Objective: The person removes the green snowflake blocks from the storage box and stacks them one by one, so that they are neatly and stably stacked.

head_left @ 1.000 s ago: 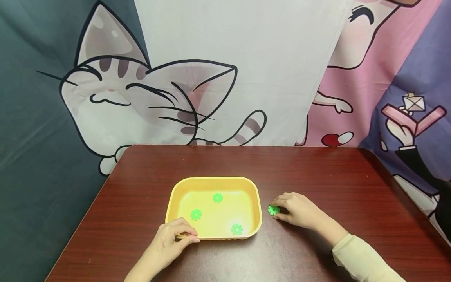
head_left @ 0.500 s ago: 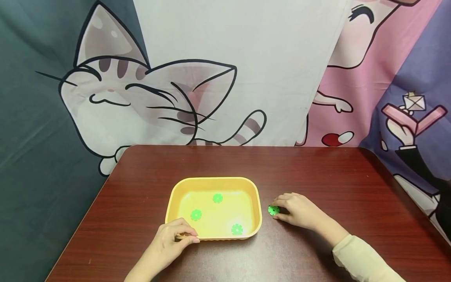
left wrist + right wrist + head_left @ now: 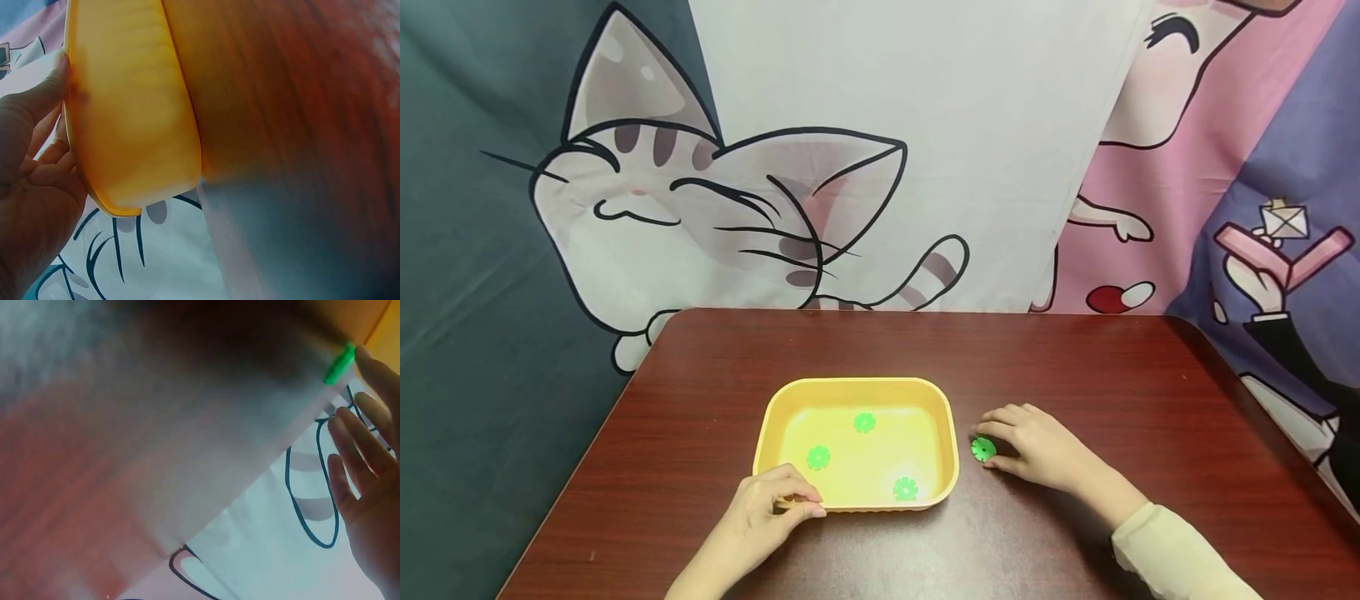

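A yellow plastic tray (image 3: pixel 857 387) sits on the table, three green notched plastic discs spread inside it, one disc (image 3: pixel 864 422) toward the back. My left hand (image 3: pixel 767 504) pinches its near-left rim between thumb and fingers. In the left wrist view the tray's outer wall (image 3: pixel 131 106) rises beside the left hand (image 3: pixel 44 144). Just right of the tray, another green notched disc (image 3: pixel 983 450) lies on the tabletop. My right hand (image 3: pixel 1033 446) is around it, fingers spread and thumb at its edge. In the right wrist view the fingers stand apart from this disc (image 3: pixel 340 364).
The dark red-brown wooden table (image 3: pixel 700 400) extends around the tray. Behind its far edge hangs a cloth backdrop (image 3: pixel 925 100) with cartoon animals.
The right hand's fingers have loosened and lifted slightly off the green disc, which stays on the table. The left hand and tray hold their place.
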`<state>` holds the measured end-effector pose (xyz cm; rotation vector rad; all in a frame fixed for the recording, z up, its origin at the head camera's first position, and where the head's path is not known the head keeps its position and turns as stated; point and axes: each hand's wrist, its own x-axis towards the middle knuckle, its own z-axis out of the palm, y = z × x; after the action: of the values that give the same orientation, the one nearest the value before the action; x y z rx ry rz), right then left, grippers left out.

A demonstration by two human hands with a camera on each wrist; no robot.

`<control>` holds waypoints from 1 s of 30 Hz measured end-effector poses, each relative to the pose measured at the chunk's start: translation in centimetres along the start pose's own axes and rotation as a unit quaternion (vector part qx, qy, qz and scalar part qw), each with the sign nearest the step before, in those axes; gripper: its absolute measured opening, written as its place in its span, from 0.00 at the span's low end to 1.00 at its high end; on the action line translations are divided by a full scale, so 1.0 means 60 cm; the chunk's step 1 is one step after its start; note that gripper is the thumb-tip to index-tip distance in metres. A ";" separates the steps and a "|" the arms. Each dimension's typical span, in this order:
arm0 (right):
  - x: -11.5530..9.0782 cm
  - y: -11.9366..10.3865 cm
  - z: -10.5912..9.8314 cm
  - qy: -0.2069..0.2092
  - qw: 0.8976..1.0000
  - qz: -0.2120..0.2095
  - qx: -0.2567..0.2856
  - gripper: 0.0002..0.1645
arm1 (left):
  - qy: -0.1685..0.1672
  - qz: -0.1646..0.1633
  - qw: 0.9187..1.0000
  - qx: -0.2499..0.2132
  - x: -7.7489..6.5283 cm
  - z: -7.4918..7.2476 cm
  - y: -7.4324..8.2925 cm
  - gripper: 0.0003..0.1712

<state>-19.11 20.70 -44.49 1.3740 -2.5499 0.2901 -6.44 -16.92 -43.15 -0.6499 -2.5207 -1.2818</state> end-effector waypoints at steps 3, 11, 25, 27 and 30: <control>0.006 0.001 -0.011 0.008 1.000 -0.002 0.003 0.27 | 0.000 -0.002 1.000 -0.001 0.000 -0.003 0.002 0.05; 0.047 -0.003 -0.046 0.036 0.999 -0.030 0.002 0.28 | 0.000 0.007 1.000 0.006 0.000 -0.010 0.003 0.05; 0.186 -0.027 -0.089 0.040 0.994 -0.102 0.002 0.25 | -0.012 0.000 1.000 -0.011 -0.006 -0.005 0.003 0.03; 0.208 -0.032 -0.088 0.022 0.994 -0.108 0.004 0.24 | -0.012 0.005 1.000 -0.016 -0.005 -0.005 0.003 0.03; 0.239 -0.043 -0.084 -0.007 0.993 -0.116 0.009 0.23 | -0.015 0.008 1.000 -0.023 -0.004 -0.003 0.004 0.03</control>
<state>-24.06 9.36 -35.33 1.6662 -2.3722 0.2632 -6.13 -17.05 -42.98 -0.7040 -2.5116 -1.3383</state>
